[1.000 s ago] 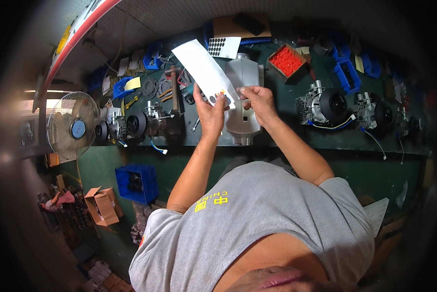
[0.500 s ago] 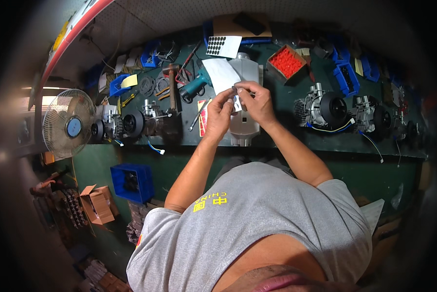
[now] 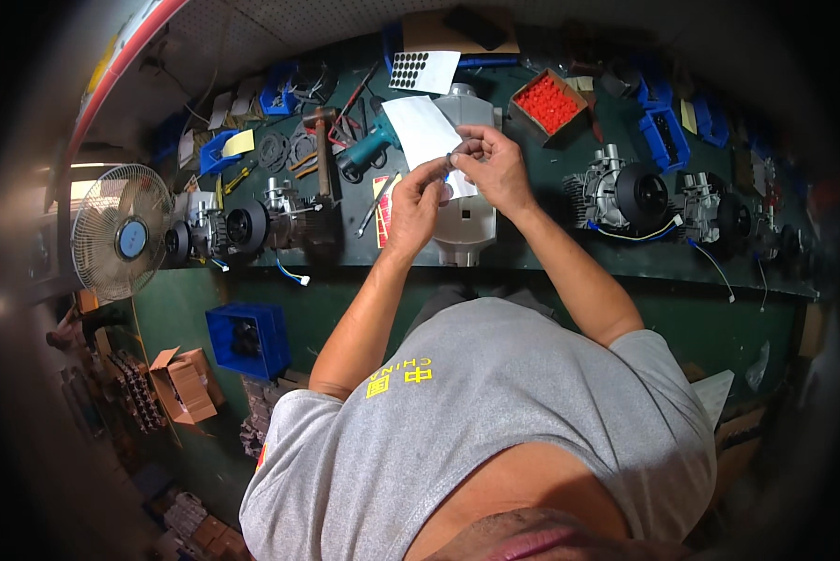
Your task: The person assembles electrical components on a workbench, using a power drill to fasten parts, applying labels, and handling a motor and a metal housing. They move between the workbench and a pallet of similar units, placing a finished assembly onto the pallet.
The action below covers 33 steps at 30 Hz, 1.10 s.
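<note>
My two hands meet above a silver-grey metal housing (image 3: 467,221) on the bench. My left hand (image 3: 417,208) is closed at the lower part of a white sheet (image 3: 422,131), thumb and forefinger pinching near its edge. Close against those fingertips, my right hand (image 3: 497,168) has its thumb and forefinger pressed together on a tiny dark piece (image 3: 451,160), too small to name surely. Beyond the hands lies another white sheet with rows of black round stickers (image 3: 409,70). Fingers partly hide the near end of the held sheet.
Left of the housing are a teal power tool (image 3: 369,152), a hammer (image 3: 323,154) and a red-and-yellow label sheet (image 3: 381,224). A box of red caps (image 3: 548,105) stands at the back right. Engines (image 3: 616,192) line both sides; a fan (image 3: 125,234) stands far left.
The whole view has shifted slightly. My hands remain together over the housing, with their fingertips slightly rearranged around the small dark piece.
</note>
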Each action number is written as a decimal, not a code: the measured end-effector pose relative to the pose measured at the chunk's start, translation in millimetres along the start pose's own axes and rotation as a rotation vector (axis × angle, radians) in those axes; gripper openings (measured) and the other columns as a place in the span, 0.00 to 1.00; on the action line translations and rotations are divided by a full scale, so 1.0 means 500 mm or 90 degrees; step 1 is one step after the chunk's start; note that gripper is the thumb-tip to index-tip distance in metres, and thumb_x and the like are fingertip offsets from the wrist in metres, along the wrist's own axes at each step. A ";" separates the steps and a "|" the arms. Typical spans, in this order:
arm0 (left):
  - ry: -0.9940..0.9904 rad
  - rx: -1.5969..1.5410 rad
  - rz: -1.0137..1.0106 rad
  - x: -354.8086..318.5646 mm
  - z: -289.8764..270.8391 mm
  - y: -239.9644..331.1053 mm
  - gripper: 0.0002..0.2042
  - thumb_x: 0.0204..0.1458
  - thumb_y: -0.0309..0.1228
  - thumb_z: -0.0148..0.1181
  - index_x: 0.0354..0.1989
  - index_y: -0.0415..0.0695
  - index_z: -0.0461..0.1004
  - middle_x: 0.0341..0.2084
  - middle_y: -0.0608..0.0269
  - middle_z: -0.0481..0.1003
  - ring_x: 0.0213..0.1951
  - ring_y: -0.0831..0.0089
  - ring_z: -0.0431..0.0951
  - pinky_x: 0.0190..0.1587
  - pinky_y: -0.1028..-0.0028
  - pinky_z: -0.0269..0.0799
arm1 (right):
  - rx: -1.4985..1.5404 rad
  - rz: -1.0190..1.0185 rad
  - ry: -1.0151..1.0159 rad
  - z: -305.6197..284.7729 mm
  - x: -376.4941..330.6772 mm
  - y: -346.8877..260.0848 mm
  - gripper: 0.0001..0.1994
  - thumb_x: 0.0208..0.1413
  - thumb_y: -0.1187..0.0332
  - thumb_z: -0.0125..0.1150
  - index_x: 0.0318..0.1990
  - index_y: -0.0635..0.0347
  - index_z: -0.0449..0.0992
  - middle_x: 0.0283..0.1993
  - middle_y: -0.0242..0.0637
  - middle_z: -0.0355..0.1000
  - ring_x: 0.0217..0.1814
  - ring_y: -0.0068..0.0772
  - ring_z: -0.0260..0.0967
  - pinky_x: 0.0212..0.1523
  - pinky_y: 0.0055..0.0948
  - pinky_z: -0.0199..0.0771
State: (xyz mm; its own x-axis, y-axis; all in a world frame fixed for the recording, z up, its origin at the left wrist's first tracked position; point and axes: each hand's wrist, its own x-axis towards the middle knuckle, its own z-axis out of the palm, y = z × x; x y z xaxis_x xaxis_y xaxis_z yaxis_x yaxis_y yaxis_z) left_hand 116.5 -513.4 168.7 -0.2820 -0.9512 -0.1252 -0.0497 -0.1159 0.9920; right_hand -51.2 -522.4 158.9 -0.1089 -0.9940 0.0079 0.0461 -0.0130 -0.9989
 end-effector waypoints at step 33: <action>0.082 0.009 0.063 0.044 0.001 -0.002 0.08 0.62 0.30 0.60 0.38 0.36 0.76 0.29 0.68 0.77 0.31 0.83 0.73 0.35 0.81 0.70 | 0.370 0.182 0.092 0.040 -0.025 -0.006 0.23 0.54 0.75 0.66 0.57 0.67 0.67 0.38 0.33 0.76 0.30 0.16 0.69 0.27 0.15 0.66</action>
State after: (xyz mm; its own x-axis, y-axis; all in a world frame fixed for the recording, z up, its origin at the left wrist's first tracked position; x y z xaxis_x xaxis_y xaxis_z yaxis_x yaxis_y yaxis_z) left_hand 109.9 -534.2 164.9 -0.1611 -0.9867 -0.0224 -0.0418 -0.0159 0.9990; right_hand -30.3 -512.1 162.8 -0.1437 -0.9429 -0.3003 0.6167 0.1520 -0.7724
